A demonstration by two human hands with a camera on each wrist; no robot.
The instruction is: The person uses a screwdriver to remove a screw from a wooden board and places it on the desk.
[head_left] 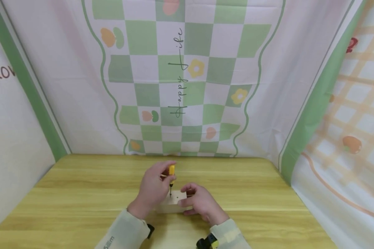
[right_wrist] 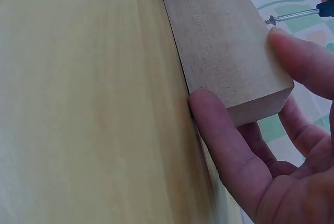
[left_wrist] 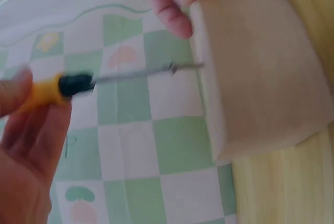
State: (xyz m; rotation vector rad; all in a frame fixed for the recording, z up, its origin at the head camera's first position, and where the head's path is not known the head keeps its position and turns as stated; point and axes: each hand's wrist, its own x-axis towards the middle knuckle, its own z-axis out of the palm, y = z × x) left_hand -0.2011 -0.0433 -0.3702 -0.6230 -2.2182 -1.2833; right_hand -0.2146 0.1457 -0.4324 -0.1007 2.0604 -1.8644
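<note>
A pale wooden block (head_left: 171, 208) rests on the table, its long side facing me. My left hand (head_left: 152, 186) pinches the yellow handle of a screwdriver (head_left: 172, 171) between thumb and fingers, the tool upright over the block. In the left wrist view the screwdriver's shaft (left_wrist: 130, 74) meets the head of a screw (left_wrist: 185, 66), whose point is at the block's top face. My right hand (head_left: 202, 202) grips the block's right end; the right wrist view has its fingers and thumb spread around that end of the block (right_wrist: 224, 41). A small dark spot (head_left: 177, 197) marks the top beside the screw.
The wood-grain table (head_left: 243, 193) extends to both sides of the block. A curtain with green and white checks (head_left: 199, 93) hangs behind its far edge, with more printed cloth (head_left: 352, 138) at the right. Dark straps circle both wrists.
</note>
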